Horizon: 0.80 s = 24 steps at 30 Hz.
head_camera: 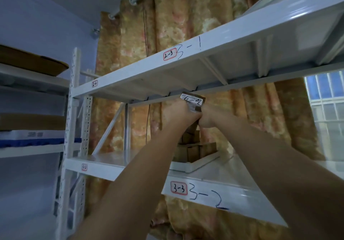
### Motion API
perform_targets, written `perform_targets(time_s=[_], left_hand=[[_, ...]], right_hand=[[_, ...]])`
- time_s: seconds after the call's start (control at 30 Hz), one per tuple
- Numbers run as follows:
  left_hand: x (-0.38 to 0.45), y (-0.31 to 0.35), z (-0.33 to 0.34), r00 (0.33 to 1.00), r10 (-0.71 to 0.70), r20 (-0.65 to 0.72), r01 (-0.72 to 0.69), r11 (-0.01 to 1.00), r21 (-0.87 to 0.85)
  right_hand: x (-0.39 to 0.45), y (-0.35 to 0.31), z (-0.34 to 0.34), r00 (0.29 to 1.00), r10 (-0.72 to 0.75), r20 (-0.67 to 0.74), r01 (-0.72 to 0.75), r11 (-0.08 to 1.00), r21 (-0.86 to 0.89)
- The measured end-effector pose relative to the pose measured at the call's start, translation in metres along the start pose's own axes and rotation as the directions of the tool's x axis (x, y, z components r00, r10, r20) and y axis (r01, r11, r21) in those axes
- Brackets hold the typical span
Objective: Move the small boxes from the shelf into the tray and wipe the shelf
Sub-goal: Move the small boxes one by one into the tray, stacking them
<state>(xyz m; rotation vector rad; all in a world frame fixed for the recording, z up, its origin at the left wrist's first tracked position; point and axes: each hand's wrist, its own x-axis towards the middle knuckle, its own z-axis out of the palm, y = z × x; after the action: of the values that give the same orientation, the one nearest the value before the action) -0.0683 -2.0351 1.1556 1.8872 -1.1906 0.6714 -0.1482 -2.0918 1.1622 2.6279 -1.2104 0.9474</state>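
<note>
Both arms are raised and extended; left hand (179,112) and right hand (207,118) are clenched together, touching.

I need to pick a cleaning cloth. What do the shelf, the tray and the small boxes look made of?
Shelf: seems painted metal, glossy white, with punched uprights. Tray: white, smooth, likely plastic, though unclear. Small boxes: brown cardboard, matte; both hands hold one bearing a white paper label.

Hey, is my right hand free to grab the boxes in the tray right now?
Probably not yet: the right hand and left hand both grip a labelled box held above the tray. The stacked boxes sit just below, nothing blocking them.
</note>
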Motion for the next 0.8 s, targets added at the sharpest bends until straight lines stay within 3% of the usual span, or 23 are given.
perform_targets(time_s=[0.1,0.23,0.37,0.43,0.63,0.8], left_hand=[[0.024,-0.002,0.018,0.999,0.023,0.037,-0.024,1.000,0.001],[0.061,-0.003,0.041,0.989,0.038,0.143,-0.029,0.998,-0.061],[0.091,-0.005,0.057,0.973,0.119,0.197,-0.086,0.982,-0.170],[0.100,-0.010,0.069,0.966,0.130,0.223,-0.101,0.985,-0.138],[0.112,-0.031,0.108,0.862,0.255,0.437,-0.173,0.960,-0.219],[0.118,-0.042,0.129,0.807,0.365,0.465,-0.225,0.917,-0.330]], right_hand=[[0.023,0.007,0.012,0.999,0.033,-0.013,-0.033,0.999,-0.039],[0.049,0.011,0.006,0.996,0.089,-0.031,-0.093,0.973,-0.213],[0.076,0.015,0.013,0.988,0.142,-0.068,-0.155,0.956,-0.248],[0.081,0.017,0.023,0.981,0.187,-0.048,-0.193,0.947,-0.258],[0.088,0.019,0.056,0.917,0.388,0.098,-0.367,0.913,-0.180],[0.093,0.020,0.067,0.867,0.490,0.090,-0.485,0.872,-0.070]])
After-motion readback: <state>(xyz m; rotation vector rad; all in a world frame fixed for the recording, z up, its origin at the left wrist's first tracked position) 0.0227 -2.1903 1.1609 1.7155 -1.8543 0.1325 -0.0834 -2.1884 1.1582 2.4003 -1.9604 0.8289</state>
